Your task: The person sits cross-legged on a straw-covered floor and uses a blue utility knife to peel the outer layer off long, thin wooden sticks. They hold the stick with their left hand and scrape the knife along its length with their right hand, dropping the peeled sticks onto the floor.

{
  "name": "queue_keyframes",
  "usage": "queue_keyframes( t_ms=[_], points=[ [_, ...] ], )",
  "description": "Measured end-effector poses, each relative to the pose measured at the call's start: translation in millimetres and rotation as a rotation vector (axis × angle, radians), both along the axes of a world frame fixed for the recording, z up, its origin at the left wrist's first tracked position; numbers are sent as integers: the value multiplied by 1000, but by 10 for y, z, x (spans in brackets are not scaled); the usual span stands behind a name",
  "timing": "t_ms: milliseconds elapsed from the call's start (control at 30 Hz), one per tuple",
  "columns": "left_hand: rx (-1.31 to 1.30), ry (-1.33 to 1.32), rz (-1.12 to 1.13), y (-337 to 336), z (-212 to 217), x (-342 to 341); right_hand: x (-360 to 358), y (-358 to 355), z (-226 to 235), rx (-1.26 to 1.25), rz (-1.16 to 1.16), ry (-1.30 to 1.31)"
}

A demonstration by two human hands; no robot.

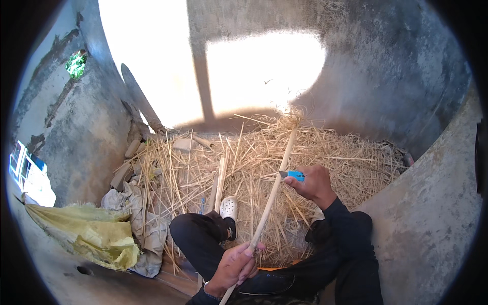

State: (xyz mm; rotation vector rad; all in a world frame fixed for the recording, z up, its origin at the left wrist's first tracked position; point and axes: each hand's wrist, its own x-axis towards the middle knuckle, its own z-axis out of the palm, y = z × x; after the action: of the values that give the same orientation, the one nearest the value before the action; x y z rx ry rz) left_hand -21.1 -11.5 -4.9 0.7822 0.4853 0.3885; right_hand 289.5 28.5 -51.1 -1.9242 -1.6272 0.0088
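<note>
A long pale stick (268, 209), which looks like bamboo or cane, slants from my lap toward the far wall. Low on it, my left hand (234, 267) is closed around the shaft, thumb lying along it. My right hand (314, 185) grips a blue utility knife (296, 176), whose blade meets the stick about midway along its visible length. Thin curled shavings (291, 120) bunch at the stick's far end. The stick's near end runs out of the picture at the bottom.
Loose straw-like strips (351, 157) cover the floor between my legs and the far wall. A pale split piece (221, 178) lies beyond my white clog (229, 207). Yellow torn sacking (86, 234) hangs at the left. A concrete wall (432, 203) rises close on the right.
</note>
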Motion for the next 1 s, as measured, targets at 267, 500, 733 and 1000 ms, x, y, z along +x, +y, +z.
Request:
queue_keyframes(
  t_ms=[267,500,733,1000],
  points=[
    [11,45,-10,-71,-1,-34,179,106,12,74,-118,-27],
    [-15,67,-79,-166,-36,-26,924,295,-58,105,-305,-87],
    [121,104,20,-37,-39,-22,292,48,169,-73,-101,76],
    [233,189,28,60,61,36,-375,-251,206,-34,183,0]
  ],
)
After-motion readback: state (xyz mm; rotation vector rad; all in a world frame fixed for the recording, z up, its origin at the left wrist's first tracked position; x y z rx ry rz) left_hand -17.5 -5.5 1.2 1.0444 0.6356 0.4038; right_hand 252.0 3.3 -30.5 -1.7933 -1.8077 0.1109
